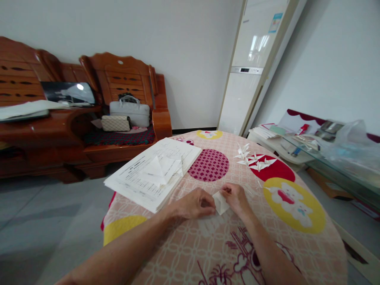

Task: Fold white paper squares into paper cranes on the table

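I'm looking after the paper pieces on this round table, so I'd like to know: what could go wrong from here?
The left hand and right hand both have fingers on the small white paper; uneven pulling might crease or tear it.

The stack of papers reaches the edge of the tablecloth, so a nudge could tip sheets off.

The paper birds sit loose beyond the right hand; a careless sweep might knock or bend them.

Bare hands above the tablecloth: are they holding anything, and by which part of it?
A small piece of white paper: the left hand has its left edge, the right hand its upper right side.
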